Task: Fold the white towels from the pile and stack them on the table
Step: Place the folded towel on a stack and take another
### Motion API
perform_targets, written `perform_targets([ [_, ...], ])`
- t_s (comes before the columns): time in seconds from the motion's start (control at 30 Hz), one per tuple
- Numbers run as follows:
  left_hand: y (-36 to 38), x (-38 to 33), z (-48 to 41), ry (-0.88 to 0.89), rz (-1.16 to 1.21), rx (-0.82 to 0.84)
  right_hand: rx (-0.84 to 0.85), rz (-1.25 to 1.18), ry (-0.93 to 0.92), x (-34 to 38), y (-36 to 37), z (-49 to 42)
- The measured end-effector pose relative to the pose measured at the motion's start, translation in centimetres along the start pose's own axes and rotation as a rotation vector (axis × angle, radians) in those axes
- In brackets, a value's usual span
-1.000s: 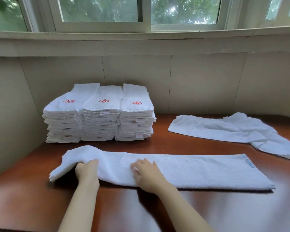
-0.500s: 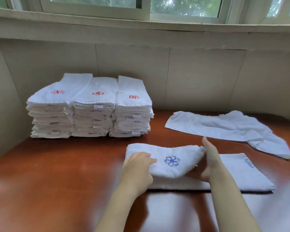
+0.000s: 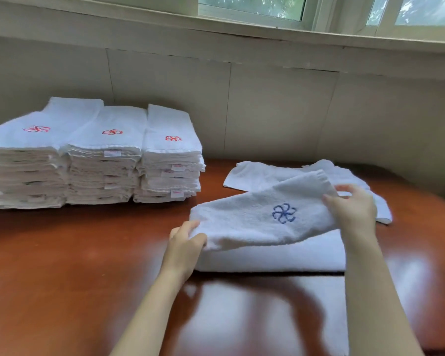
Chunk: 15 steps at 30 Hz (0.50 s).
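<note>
A glossy red-brown table (image 3: 62, 265) fills the lower view and mirrors the light from a window (image 3: 254, 6) above. A pale sill (image 3: 216, 32) runs under the glass, and below it a cream panelled wall (image 3: 280, 106) meets the table's far edge. Green leaves show blurred through the panes.

Three stacks (image 3: 93, 155) of folded white towels stand side by side at the far left against the wall, touching one another, each top towel bearing a red emblem. A loose towel (image 3: 257, 173) lies rumpled at the far right of the table, well apart from the stacks.

The towel (image 3: 254, 222) lies near the middle of the table, doubled over, with a blue emblem (image 3: 284, 213) on its upper layer. The left hand (image 3: 185, 242) grips the fold at its left end, fingers curled over the cloth. The right hand (image 3: 352, 209) pinches the upper layer's free end, which is raised off the lower layer and tilted up to the right.

Half a second ago the upper layer reached only to the towel's middle, and the lower layer's right end lay bare with its tag showing. Now the flap spans almost the whole lower layer. The left hand has gone from pressing the flap's top to gripping the fold. The stacks sit nearer the left edge of the view than before.
</note>
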<state>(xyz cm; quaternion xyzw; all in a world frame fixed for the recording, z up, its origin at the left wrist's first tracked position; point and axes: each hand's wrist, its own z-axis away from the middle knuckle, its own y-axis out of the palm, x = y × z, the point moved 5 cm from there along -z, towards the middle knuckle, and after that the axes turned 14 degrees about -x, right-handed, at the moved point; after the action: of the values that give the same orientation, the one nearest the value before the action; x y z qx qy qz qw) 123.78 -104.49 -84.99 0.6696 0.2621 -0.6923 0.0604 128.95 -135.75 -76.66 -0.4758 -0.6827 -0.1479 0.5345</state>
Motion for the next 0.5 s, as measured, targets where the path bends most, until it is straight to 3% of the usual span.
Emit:
perform_targets([
  [0.07, 1.1, 0.2, 0.1, 0.021, -0.073, 0.052, -0.148, -0.011, 0.047, -2.3, -2.2, -1.7],
  [0.1, 1.5, 0.4, 0.0, 0.031, -0.127, 0.052, -0.129, 0.086, 0.073, -4.0, -2.3, -2.1],
  [0.17, 2.2, 0.6, -0.3, 0.054, -0.257, -0.003, 0.111, 0.367, 0.099, -7.7, -0.9, -1.7],
  [0.23, 2.4, 0.6, -0.7, 0.053, -0.354, -0.055, 0.278, 0.486, 0.104, -9.7, 0.0, -0.8],
  [0.37, 2.7, 0.4, -1.2, -0.031, -0.426, -0.004, 0.249, 0.269, 0.016, -8.7, 0.0, -1.3],
  [0.5, 2.4, 0.5, -1.2, -0.204, -0.117, 0.123, 0.038, 0.014, -0.053, -6.1, -1.5, -3.4],
])
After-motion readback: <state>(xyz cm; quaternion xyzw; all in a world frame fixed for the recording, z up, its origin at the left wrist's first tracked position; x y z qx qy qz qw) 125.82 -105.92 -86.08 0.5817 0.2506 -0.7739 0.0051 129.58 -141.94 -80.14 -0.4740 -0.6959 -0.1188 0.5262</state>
